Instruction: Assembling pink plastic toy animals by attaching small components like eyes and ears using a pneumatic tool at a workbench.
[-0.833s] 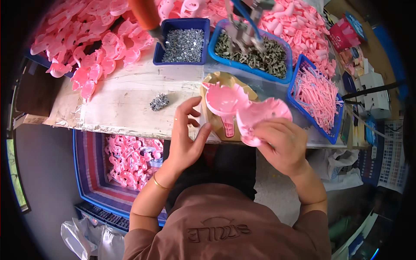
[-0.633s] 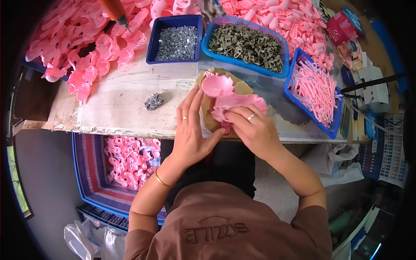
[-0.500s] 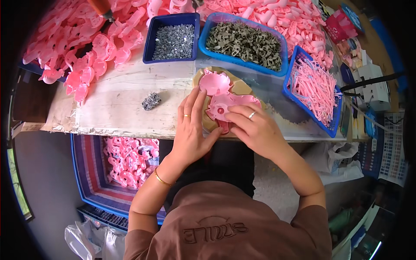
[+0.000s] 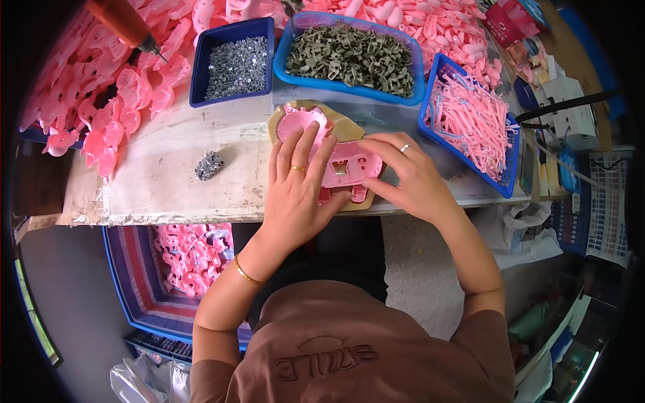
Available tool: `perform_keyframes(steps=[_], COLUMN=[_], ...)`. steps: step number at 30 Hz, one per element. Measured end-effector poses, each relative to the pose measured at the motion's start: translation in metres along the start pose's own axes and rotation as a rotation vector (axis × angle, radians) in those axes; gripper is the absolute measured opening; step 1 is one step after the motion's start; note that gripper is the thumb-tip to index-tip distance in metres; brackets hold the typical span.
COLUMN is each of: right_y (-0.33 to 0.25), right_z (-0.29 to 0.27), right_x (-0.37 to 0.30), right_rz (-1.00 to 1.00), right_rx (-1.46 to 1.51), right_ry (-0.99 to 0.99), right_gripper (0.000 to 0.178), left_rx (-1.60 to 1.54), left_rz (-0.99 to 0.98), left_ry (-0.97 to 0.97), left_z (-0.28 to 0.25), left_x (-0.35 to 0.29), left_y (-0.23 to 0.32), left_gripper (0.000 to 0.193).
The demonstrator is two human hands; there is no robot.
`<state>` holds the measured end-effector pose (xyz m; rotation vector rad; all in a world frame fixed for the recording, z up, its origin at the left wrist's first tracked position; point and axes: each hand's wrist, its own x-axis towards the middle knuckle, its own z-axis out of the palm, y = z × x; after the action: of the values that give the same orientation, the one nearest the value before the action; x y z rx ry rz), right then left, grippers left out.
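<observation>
A tan shaped fixture block (image 4: 346, 122) lies at the table's front edge, with pink plastic parts seated in it. My left hand (image 4: 294, 185) rests over them, fingers spread and flat, partly hiding a rounded pink shell (image 4: 295, 121). My right hand (image 4: 413, 176) grips the right end of a pink plastic shell (image 4: 353, 161) between thumb and fingers. That shell has a squarish opening near its middle and small holes at its right. Below it, a short pink piece (image 4: 359, 193) shows in the fixture.
A heap of small screws (image 4: 209, 165) lies left of the fixture. Behind stand a dark blue bin (image 4: 199, 74) of small metal parts and a blue tray (image 4: 349, 87) of grey-green clips. Pink strips fill a blue basket (image 4: 430, 129) at right. An orange electric screwdriver (image 4: 117, 25) hangs over pink shells.
A shell with a squarish opening now shows where a shell with a round boss showed before. My right hand has shifted to its right end. The whole view has shifted slightly.
</observation>
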<state>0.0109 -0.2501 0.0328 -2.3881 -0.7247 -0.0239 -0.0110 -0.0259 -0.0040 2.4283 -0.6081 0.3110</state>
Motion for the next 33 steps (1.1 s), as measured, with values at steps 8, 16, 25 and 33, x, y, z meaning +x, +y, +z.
perform_keyframes(steps=[8, 16, 25, 33], right_y=[0.008, 0.011, 0.063, 0.091], right_z=[0.001, 0.002, -0.029, -0.025], right_x=[-0.002, 0.003, 0.084, 0.117], right_rz=[-0.082, -0.077, 0.072, -0.135], right_rx=[-0.021, -0.107, -0.116, -0.275], right_ry=[0.024, -0.036, 0.247, 0.276], right_gripper=[0.054, 0.053, 0.024, 0.009], left_rx=[0.073, 0.091, 0.061, 0.027], left_rz=[-0.015, -0.017, -0.034, -0.024], left_ry=[-0.035, -0.046, -0.068, -0.052], left_z=[0.005, 0.003, -0.014, -0.015], left_x=[0.001, 0.004, 0.012, 0.015], left_y=[0.0, 0.002, 0.01, 0.011], left_gripper=[0.087, 0.083, 0.073, 0.058])
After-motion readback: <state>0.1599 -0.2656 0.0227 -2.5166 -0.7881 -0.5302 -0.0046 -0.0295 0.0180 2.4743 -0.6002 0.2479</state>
